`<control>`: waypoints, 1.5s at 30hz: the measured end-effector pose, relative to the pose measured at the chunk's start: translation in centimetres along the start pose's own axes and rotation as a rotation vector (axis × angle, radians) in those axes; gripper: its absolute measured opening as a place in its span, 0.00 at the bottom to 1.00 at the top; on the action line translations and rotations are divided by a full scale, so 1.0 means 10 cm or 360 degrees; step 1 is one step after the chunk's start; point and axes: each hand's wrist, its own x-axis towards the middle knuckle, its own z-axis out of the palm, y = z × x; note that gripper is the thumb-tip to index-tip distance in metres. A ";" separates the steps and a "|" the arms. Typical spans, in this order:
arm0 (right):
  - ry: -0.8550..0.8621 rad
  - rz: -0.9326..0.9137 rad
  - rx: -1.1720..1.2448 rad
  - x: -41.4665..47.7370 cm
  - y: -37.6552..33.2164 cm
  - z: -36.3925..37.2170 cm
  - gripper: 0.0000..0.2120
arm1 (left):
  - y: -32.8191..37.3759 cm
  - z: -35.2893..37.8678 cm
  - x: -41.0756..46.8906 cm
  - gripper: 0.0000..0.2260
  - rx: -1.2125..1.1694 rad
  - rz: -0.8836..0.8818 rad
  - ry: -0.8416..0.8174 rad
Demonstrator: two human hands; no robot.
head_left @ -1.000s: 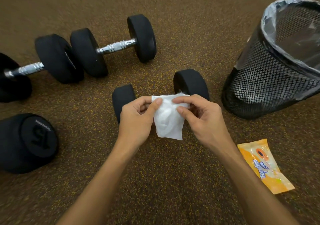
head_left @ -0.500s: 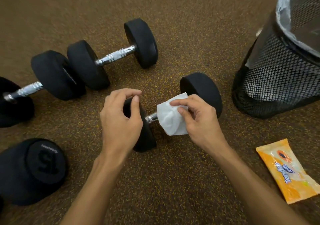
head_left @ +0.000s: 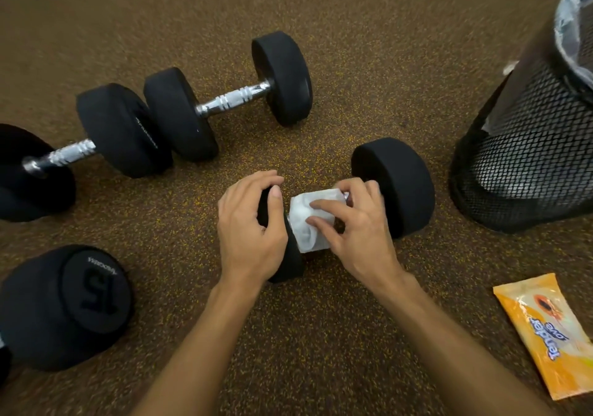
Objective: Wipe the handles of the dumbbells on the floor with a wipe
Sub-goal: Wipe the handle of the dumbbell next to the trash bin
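Observation:
A black dumbbell (head_left: 393, 181) lies on the brown floor in the middle. My left hand (head_left: 250, 226) grips its near-left weight head. My right hand (head_left: 356, 223) presses a white wipe (head_left: 309, 223) around its handle, which is almost wholly covered; a bit of chrome shows by the thumb. Behind it lies a second dumbbell (head_left: 231, 98) with a bare chrome handle. A third dumbbell (head_left: 70, 152) lies at the left edge. A fourth (head_left: 67, 303), marked 15, sits at the lower left, its handle hidden.
A black mesh waste bin (head_left: 526, 159) with a plastic liner stands at the right, close to the held dumbbell. An orange wipes packet (head_left: 545, 332) lies on the floor at the lower right. The floor is brown speckled rubber.
My left hand moved from the wipe to the dumbbell's left weight head. My right hand brought the wipe down and wrapped it around the handle. The camera moved closer.

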 end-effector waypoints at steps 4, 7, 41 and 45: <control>0.0102 -0.0162 0.0099 0.02 0.04 0.01 0.05 | -0.04 0.03 -0.02 0.11 -0.0034 0.0042 0.0084; 0.0069 -0.0261 0.0156 0.03 0.05 0.05 0.09 | -0.06 0.05 -0.04 0.11 -0.0057 0.0056 0.0108; 0.0014 -0.0401 0.0255 0.05 0.18 0.24 0.09 | -0.14 0.09 -0.03 0.11 -0.0134 0.0097 0.0166; -0.0034 -0.0370 0.0138 0.11 0.09 0.29 0.09 | -0.15 0.09 -0.02 0.12 -0.0142 0.0103 0.0166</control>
